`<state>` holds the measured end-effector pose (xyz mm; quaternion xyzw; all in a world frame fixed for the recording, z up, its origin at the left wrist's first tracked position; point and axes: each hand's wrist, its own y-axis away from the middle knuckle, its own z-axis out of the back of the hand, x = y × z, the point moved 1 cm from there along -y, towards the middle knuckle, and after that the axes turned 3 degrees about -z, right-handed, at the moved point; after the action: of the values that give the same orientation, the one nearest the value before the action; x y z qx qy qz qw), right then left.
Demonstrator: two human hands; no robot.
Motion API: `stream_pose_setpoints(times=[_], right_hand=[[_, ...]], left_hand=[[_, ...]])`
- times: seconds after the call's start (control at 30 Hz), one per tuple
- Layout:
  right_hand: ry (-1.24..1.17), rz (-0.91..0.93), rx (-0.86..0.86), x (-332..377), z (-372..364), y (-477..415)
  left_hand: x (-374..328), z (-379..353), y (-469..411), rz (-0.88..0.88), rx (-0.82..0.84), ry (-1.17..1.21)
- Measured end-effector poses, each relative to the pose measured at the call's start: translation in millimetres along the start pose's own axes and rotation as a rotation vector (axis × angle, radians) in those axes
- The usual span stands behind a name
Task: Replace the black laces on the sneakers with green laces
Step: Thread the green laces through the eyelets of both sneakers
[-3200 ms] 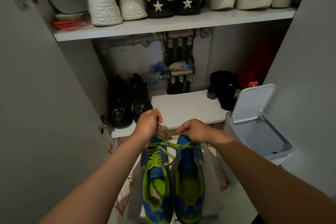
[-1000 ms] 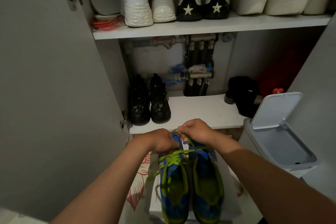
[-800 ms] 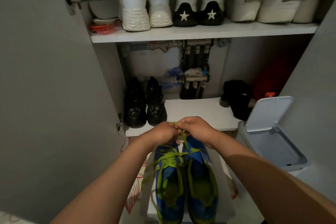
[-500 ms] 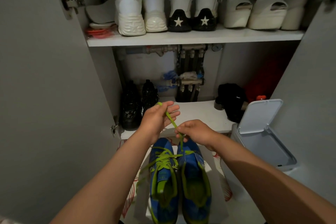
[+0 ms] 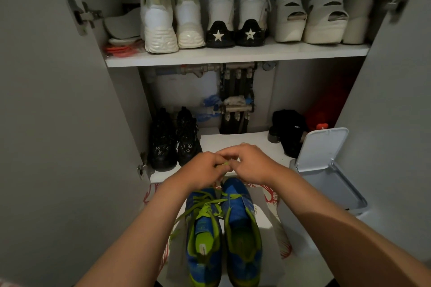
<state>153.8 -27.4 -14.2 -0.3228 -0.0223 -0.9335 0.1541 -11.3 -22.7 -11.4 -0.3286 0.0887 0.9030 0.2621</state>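
1. The left hand (image 5: pixel 205 171) and right hand (image 5: pixel 253 165) meet above the sneaker toes. Both sets of fingers are curled, pinching a green lace (image 5: pixel 225 165) between them.
2. The blue sneakers (image 5: pixel 242 223) stand side by side below the hands, before an open shoe cabinet (image 5: pixel 58 100) — the left one is laced green.
3. A white bin (image 5: pixel 326 177), lid up, stands to the right.

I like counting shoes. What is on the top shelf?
There are white sneakers, star-heeled sneakers, white sandals and red bits at the left of the shelf. Anything behind them is hidden.
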Motion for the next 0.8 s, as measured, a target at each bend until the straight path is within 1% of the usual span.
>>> stream_pose_setpoints(times=[0.17,0.23,0.27,0.33,0.4,0.5,0.6,0.67,0.73,0.8], right_hand=[[-0.189,-0.104,0.128,2.7,3.8,3.3],[-0.207,-0.124,0.16,1.2,7.6,3.6],[-0.196,-0.145,0.182,-0.2,9.2,4.9],[-0.19,-0.211,0.241,-2.9,12.1,9.6],[-0.183,-0.259,0.24,-8.9,14.5,13.1],[-0.039,-0.333,0.246,-23.6,18.4,18.1],[0.13,-0.439,0.299,-38.9,16.5,23.3],[0.22,-0.503,0.318,-46.8,13.1,24.0],[0.283,-0.549,0.319,-51.8,9.9,23.8],[0.316,-0.547,0.303,-52.4,7.5,23.3]], left_hand=[[-6.3,0.6,6.4,0.041,0.012,0.075],[-8.1,0.1,7.7,0.066,-0.003,0.065],[-7.6,1.9,7.9,0.086,-0.03,0.06],[-3.1,9.5,7.6,0.139,-0.134,0.063],[5.9,19.1,7.8,0.202,-0.255,0.059],[25.2,29.8,7.7,0.356,-0.414,0.06],[39.6,36.0,8.3,0.481,-0.48,0.129],[44.9,37.3,8.6,0.532,-0.472,0.098],[43.3,37.5,9.2,0.583,-0.442,-0.013],[39.7,34.5,9.7,0.613,-0.355,-0.175]])
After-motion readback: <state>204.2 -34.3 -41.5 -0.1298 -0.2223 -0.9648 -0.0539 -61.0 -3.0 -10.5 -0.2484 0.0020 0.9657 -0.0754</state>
